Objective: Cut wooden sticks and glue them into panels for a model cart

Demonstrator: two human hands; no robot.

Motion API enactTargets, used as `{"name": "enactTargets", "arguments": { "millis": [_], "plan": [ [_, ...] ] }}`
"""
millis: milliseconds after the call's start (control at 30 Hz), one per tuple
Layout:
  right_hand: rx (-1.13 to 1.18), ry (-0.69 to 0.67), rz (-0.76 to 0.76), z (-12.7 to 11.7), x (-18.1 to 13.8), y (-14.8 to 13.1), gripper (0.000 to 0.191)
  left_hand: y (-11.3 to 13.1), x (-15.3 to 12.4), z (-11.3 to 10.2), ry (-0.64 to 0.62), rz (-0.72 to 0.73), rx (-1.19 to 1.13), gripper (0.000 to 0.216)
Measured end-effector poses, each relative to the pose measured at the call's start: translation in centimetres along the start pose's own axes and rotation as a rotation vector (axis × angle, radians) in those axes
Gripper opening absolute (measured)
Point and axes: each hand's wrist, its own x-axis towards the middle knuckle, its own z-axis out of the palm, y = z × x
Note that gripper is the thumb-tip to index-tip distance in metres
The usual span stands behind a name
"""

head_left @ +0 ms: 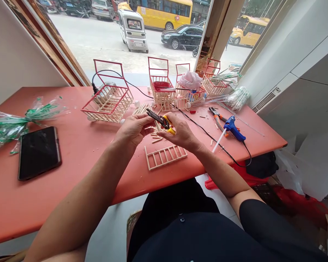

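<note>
My right hand (182, 131) is closed around the yellow handles of a wire stripper (159, 118) with dark jaws that point up and left. At those jaws, my left hand (133, 130) has its thumb and fingers pinched together; what lies between them is too small to make out. Below both hands, a flat ladder-like frame of pale wooden sticks (166, 157) lies on the table. Loose cut sticks (142, 108) are heaped behind and under the hands, partly hidden by them.
Small stick carts with red rims, one at left (109, 103) and one mid-back (161, 87), line the red table (79, 153). A blue glue gun (233, 129), pliers (217, 117), a black cable, a tablet (39, 153) and green-white plastic wrappers (24, 118) lie around.
</note>
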Motion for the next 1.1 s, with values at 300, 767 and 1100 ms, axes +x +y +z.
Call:
{"name": "enactTargets", "arguments": {
  "millis": [300, 767, 1100],
  "plan": [
    [0.18, -0.004, 0.147, -0.6, 0.0, -0.4, 0.061, 0.5, -0.8, 0.9, 0.054, 0.153, 0.003, 0.044],
    [0.326, -0.009, 0.198, 0.4, 0.2, 0.0, 0.066, 0.7, -1.5, 1.7, 0.015, 0.115, -0.022, 0.041],
    [0.407, -0.066, 0.216, 0.7, 0.3, -0.2, 0.069, 0.9, -1.2, 1.3, -0.018, 0.031, -0.075, 0.05]
  ]
}}
